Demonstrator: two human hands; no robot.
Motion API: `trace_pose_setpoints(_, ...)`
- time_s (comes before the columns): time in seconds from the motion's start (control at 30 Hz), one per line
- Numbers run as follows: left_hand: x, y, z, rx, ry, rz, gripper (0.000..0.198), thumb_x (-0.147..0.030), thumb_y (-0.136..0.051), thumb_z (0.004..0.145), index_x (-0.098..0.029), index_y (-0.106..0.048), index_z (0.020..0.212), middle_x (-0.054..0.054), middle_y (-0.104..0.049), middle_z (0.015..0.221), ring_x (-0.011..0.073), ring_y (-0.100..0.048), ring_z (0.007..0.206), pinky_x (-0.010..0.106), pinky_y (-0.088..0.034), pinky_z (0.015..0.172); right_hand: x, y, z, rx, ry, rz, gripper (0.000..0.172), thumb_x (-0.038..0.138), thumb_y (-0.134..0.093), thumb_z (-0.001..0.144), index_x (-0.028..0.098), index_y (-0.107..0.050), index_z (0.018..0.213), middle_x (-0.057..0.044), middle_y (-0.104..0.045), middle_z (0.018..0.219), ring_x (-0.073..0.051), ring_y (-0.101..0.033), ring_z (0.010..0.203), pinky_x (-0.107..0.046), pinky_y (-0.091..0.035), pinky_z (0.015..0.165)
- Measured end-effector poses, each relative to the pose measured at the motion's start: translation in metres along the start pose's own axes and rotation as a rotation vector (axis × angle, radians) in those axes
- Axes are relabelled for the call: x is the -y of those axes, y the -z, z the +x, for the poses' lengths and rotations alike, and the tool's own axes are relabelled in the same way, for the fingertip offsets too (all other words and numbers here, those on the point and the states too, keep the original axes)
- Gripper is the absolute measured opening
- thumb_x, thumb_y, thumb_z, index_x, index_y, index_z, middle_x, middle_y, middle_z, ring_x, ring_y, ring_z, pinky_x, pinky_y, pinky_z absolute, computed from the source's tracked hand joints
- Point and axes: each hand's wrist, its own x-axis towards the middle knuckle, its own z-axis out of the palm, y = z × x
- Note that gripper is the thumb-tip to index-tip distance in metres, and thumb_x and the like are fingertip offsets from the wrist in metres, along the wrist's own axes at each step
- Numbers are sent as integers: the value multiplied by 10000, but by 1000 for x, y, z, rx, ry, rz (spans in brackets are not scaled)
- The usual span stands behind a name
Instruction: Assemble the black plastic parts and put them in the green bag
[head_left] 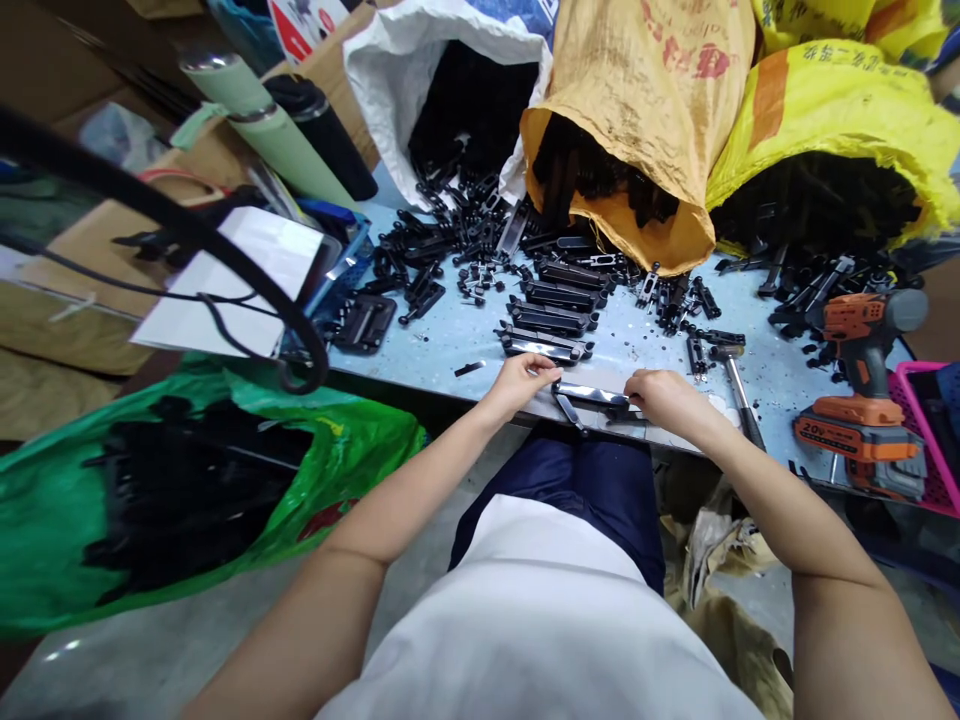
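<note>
At the table's front edge lies a glossy black bar-shaped part (596, 395), with a shorter arm (570, 412) angled down from its left end. My left hand (525, 383) pinches at that left end, thumb and forefinger together. At the right end, my right hand (664, 398) is closed with curled fingers on the same part. Just beyond my hands, several similar black bars (551, 318) lie in a stacked row. A small dark strip (470, 369) rests left of my left hand. Exactly what sits between my fingertips is too small to make out.
White (375, 90), orange (637, 90) and yellow (832, 110) sacks spill black parts across the back. A hammer (739, 395) and cordless drill (862, 400) lie right. Left are a green bag (367, 425) of black parts, white paper (232, 275) and a black cable (187, 235).
</note>
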Motion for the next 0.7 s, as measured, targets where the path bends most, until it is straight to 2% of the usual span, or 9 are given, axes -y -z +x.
trace_pose_setpoints(0.07,0,0,0,19,-21,55,228,-316,-693,596,-134,-609,704,-25,-558,613,79,-467,536,209,-387,564,1,-3,1,35,13,-26,213,62,-476,785,135,-665,849,-98,-670,885,-197,-630,824,-236,-422,690)
trace_pose_setpoints(0.17,1,3,-11,-62,-103,191,215,-312,-623,681,-147,-605,817,-20,-571,650,98,-509,579,214,-406,593,2,-9,-3,23,-8,-20,207,108,-488,808,148,-662,914,-97,-676,897,-204,-635,828,-250,-446,696)
trace_pose_setpoints(0.27,2,-2,-34,-138,-142,476,214,-358,-519,778,-165,-612,781,8,-611,676,135,-577,657,239,-423,645,9,-18,-3,-223,54,82,333,248,-486,858,154,-555,1170,-116,-636,1071,-212,-607,958,-286,-471,783)
trace_pose_setpoints(0.33,2,-13,-49,-92,-96,741,299,-417,-495,794,-171,-628,689,36,-636,657,177,-615,690,266,-428,661,18,-28,5,-404,189,162,454,350,-447,881,151,-445,1289,-132,-548,1225,-213,-542,1086,-321,-448,887)
trace_pose_setpoints(0.43,2,-37,-61,23,-9,1012,343,-449,-494,793,-170,-682,724,87,-682,719,235,-650,762,291,-440,676,30,-49,27,-505,344,246,468,404,-345,911,165,-427,1305,-130,-502,1277,-214,-503,1131,-373,-432,935)
trace_pose_setpoints(0.5,1,-49,-61,35,32,1076,368,-422,-447,826,-159,-703,807,118,-696,792,248,-656,810,297,-448,693,33,-63,40,-524,368,310,452,383,-274,931,183,-423,1308,-116,-548,1215,-197,-518,1099,-378,-448,918)
trace_pose_setpoints(0.57,1,-52,-58,18,54,1095,394,-393,-402,853,-145,-709,843,137,-698,826,252,-657,832,303,-453,707,33,-73,47,-547,369,352,451,359,-233,940,187,-413,1317,-110,-570,1173,-187,-523,1074,-376,-455,909)
trace_pose_setpoints(0.7,7,-38,-54,24,-6,1108,377,-377,-420,846,-144,-716,822,143,-699,807,261,-658,824,312,-456,698,34,-78,44,-564,328,337,458,342,-231,939,169,-405,1326,-124,-550,1180,-202,-506,1042,-390,-448,903)
